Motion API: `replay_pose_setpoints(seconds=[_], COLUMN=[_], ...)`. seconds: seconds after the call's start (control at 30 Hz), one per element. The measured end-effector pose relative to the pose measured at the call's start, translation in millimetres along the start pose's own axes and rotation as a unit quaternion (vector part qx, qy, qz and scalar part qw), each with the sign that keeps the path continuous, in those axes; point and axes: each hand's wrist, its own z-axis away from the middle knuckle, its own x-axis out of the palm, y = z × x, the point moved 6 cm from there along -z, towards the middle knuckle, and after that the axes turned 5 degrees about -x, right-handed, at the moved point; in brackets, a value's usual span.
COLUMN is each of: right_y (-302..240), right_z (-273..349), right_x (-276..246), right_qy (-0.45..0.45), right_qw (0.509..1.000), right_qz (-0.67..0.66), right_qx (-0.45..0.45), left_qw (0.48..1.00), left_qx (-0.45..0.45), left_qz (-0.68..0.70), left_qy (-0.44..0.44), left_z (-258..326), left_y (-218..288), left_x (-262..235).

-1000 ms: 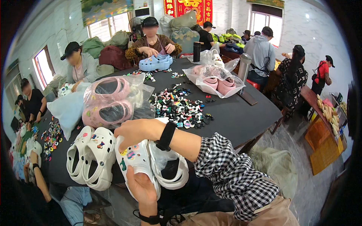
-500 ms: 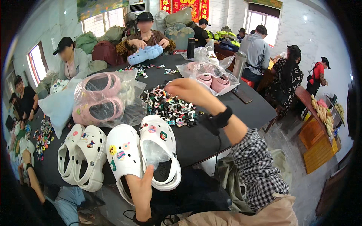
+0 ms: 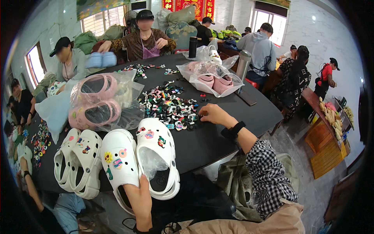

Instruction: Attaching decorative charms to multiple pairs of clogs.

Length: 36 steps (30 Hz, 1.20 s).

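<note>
My left hand (image 3: pixel 139 202) reaches into a white clog (image 3: pixel 119 158) with colourful charms on its top; the thumb stays outside and the fingers are hidden inside. Its mate, another white clog (image 3: pixel 157 134), stands close on the right with clear plastic in its opening and several charms on top. My right hand (image 3: pixel 216 116) rests at the right edge of a pile of shoe charms (image 3: pixel 167 104), fingers curled and tips pinching a small dark charm. A second pair of white clogs (image 3: pixel 86 156), with charms, stands to the left.
Bagged pink clogs (image 3: pixel 97 111) stand behind the white ones; another bagged pink pair (image 3: pixel 218 82) lies farther right, near a steel flask (image 3: pixel 244 64) and a phone (image 3: pixel 246 97). Across the black table (image 3: pixel 218 152), a person holds blue clogs (image 3: pixel 100 59). More charms (image 3: pixel 41 142) lie at left.
My right hand has moved from above the charm pile down to its right edge. My left hand stays in the clog. Across the table, the person has shifted the blue clogs leftward.
</note>
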Motion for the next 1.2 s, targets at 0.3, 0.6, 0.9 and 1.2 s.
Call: replay_pose_setpoints(seconds=[0.3, 0.6, 0.9, 1.2], right_y=[-5.6, -36.2, -85.7, -118.1], right_z=[-6.1, -37.5, -83.5, -90.6], right_x=[4.2, 8.3, 21.8, 55.4], right_qy=[0.027, -0.096, -0.132, -0.046], right_qw=[0.996, 0.994, 0.979, 0.910], right_qz=[0.009, 0.038, 0.071, -0.009], right_qx=[-0.088, -0.043, -0.140, -0.411], left_qw=[0.999, 0.973, 0.983, 0.987], left_qx=[-0.013, -0.043, -0.084, -0.147], left_qz=[-0.028, 0.206, 0.117, -0.063], left_qy=[0.007, 0.094, 0.114, 0.030], left_z=[5.4, 9.2, 15.7, 28.9], left_y=[-3.2, 3.5, 15.2, -1.0], left_x=[-4.4, -8.7, -12.6, -28.6])
